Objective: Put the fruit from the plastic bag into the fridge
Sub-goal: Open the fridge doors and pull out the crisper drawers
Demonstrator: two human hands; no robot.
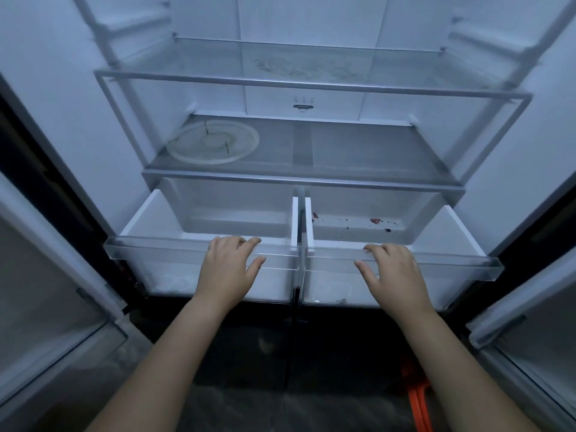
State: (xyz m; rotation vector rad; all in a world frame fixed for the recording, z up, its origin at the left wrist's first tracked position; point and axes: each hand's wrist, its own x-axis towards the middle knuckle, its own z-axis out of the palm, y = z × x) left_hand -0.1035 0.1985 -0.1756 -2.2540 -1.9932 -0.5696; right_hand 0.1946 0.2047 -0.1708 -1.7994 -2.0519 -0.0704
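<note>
Head cam is looking straight into the fridge [56,88] with both doors swung wide. Two clear crisper drawers sit side by side at the bottom, both pulled out toward the camera. The left hand [229,269] is on the front lip of the left drawer [140,249], fingers curled over the top edge and thumb pressed against the clear front panel, so it's gripping the rim. The right hand [394,271] does the same thing on the right drawer [461,260], fingers hooked over the lip and thumb stretched out along the front.

Left drawer looks bare inside. Right drawer has a scatter of small red and dark bits [375,221] on its floor near the back, can't tell what they are. Above the drawers there's a glass shelf [358,151] with a round pale plate [213,141] sitting on its left side, something thin and greenish on it, too blurry to call. One more glass shelf [311,84] higher up, with some smudgy residue on it.

No fruit or plastic bag anywhere in the shot, so I can't say where they are. Something orange [417,397] pokes out on the floor, lower right, below the right forearm.
</note>
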